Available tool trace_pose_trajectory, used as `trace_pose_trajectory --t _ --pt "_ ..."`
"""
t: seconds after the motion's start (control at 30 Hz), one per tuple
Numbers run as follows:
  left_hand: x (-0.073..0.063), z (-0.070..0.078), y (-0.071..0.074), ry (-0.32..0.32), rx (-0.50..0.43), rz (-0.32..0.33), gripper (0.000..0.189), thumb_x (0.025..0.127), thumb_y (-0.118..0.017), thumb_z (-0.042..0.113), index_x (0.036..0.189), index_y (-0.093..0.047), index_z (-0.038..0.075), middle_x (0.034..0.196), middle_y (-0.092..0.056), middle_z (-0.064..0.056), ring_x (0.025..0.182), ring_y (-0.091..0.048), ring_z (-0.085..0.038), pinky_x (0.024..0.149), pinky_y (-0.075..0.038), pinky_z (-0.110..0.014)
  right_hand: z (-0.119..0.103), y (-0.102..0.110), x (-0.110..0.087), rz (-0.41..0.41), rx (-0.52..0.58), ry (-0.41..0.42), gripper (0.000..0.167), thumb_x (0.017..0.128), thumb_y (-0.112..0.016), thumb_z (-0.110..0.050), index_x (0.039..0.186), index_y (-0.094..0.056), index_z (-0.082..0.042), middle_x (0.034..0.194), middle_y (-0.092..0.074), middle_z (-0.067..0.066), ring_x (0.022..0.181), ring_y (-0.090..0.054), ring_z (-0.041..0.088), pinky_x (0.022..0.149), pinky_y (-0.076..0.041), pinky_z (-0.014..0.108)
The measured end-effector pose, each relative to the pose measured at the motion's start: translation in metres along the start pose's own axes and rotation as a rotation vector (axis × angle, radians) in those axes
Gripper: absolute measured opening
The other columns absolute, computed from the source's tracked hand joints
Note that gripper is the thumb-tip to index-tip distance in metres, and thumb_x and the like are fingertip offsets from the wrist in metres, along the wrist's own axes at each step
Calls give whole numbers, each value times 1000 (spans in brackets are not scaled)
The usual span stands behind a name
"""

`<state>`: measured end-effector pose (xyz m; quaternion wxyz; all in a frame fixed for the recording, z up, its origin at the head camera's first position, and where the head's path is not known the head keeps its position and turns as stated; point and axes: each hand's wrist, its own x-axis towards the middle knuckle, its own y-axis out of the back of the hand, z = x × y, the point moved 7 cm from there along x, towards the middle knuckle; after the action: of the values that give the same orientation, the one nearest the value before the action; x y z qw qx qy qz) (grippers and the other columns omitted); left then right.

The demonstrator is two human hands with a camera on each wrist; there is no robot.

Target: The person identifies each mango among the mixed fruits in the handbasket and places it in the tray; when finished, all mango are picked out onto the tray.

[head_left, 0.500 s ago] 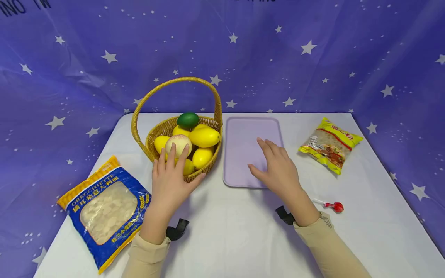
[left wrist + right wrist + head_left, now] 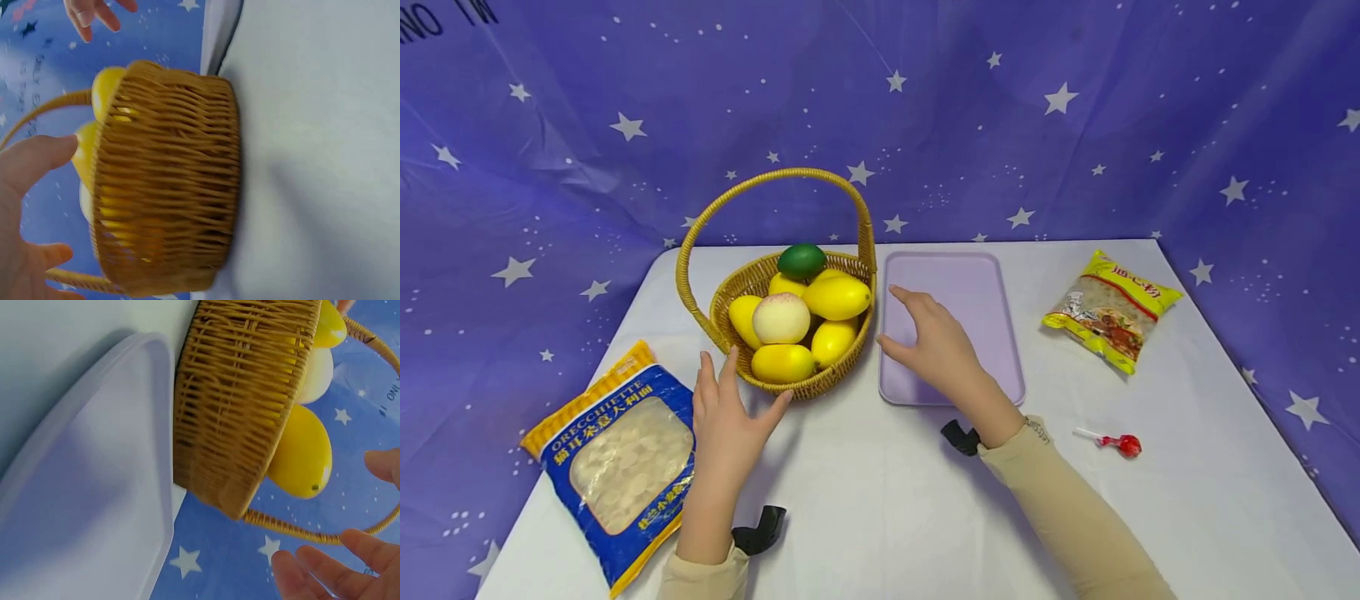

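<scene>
A wicker basket [image 2: 831, 379] with a tall arched handle holds several yellow fruits [image 2: 838, 297], a pale peach [image 2: 781, 318] and a dark green fruit [image 2: 801, 261]. My left hand [image 2: 727, 429] is just off the basket's front left side, fingers spread and holding nothing. Over the lilac tray [image 2: 951, 275] hovers my right hand [image 2: 938, 346], thumb and fingers apart, pointing at the basket's right side. In the right wrist view its fingers [image 2: 331, 575] are near the handle; whether they touch it I cannot tell.
On the left lies a blue and yellow bag of orecchiette [image 2: 632, 462], close beside my left forearm. A yellow bag of dry food [image 2: 1112, 312] lies at the right, with a red lollipop [image 2: 1126, 446] nearer me. A purple starry cloth [image 2: 955, 125] hangs behind the table.
My left hand has drawn back and left from in front of the fruit. My right hand has shifted left across the tray toward the basket. The basket stays in place.
</scene>
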<state>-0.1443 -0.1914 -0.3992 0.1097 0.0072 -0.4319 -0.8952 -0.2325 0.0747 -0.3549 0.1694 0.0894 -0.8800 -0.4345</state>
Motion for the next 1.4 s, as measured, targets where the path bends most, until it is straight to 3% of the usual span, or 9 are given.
trace_pose_trajectory --t 0.1,0.27,0.4,0.6,0.7,0.93,1.17,1.4 --pt "3 -11 -6 75 -84 -42 103 83 -66 60 156 -8 16 159 11 -15 143 0 -43 106 -13 -69 -5 -9 13 -29 33 -19 73 87 -68 -43 148 -38 -18 141 -47 9 120 -50 27 96 -45 44" --pt "9 -23 -19 132 -215 -94 104 83 -66 58 156 -4 16 159 4 -17 143 -10 -40 110 -17 -61 -12 -20 33 -73 63 -48 75 88 -67 -46 150 -35 -19 142 -45 8 108 -56 25 85 -49 39" --pt "10 -29 -27 159 -346 -72 100 83 -70 53 155 -8 20 159 -7 -12 138 -28 -37 110 -26 -52 -17 -27 45 -116 99 -60 77 87 -68 -47 150 -35 -18 142 -45 10 113 -54 26 90 -48 41" --pt "11 -30 -30 157 -499 -30 91 85 -74 39 152 -15 19 155 -19 -17 133 -36 -39 110 -30 -46 -17 -34 55 -148 132 -66 74 86 -70 -43 147 -39 -16 139 -48 10 121 -49 24 99 -43 42" --pt "11 -30 -31 151 -514 -15 90 84 -75 37 151 -17 18 153 -22 -19 132 -36 -39 109 -31 -47 -16 -36 57 -155 138 -66 71 85 -71 -41 145 -42 -15 136 -51 10 120 -50 25 98 -43 42" --pt "13 -31 -33 136 -537 1 89 84 -76 35 150 -19 16 151 -24 -19 132 -37 -39 109 -31 -49 -11 -35 59 -104 187 -66 57 86 -73 -30 135 -51 -9 115 -59 6 86 -54 18 71 -48 29" --pt "13 -32 -35 139 -559 0 89 84 -76 35 150 -20 17 152 -24 -18 132 -37 -38 109 -30 -49 -5 -30 55 -49 256 -84 55 83 -76 -29 130 -56 -9 113 -59 6 90 -59 21 70 -50 27" --pt "12 -32 -36 142 -573 5 88 83 -76 36 150 -21 20 152 -24 -16 133 -36 -36 109 -29 -49 5 -12 39 52 408 -100 51 81 -78 -22 127 -58 -10 115 -60 6 92 -61 23 71 -54 29"
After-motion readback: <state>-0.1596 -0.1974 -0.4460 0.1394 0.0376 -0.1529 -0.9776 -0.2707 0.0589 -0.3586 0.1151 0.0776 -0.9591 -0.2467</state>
